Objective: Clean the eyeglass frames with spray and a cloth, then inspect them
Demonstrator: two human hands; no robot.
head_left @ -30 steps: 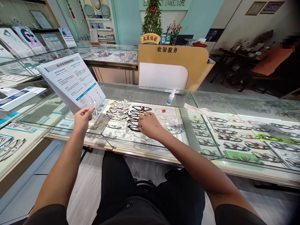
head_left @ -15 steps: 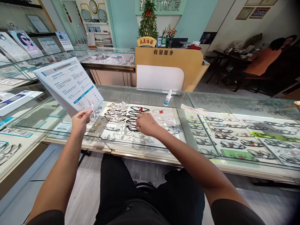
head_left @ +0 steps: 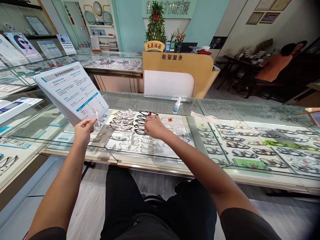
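Note:
Between the thumb and fingers of my left hand, a pair of clear, pink-tinted eyeglasses is pinched upright above the glass counter. My right hand is closed, its fingers curled down at the right side of a column of black eyeglasses. Its fingertips are hidden, so what they hold is not visible. Left of that column lie stacked brown and clear eyeglasses. Clear frames, one with a red tag, are to the right of the hand.
A printed card stand stands behind my left hand. A small spray bottle and a pale cloth sit farther back on the counter. Display frames fill the right side. Beyond are a wooden cashier desk and a seated person.
The whole view has shifted slightly. My left hand still holds the clear eyeglasses up, and my right hand stays at the black eyeglasses with little visible movement.

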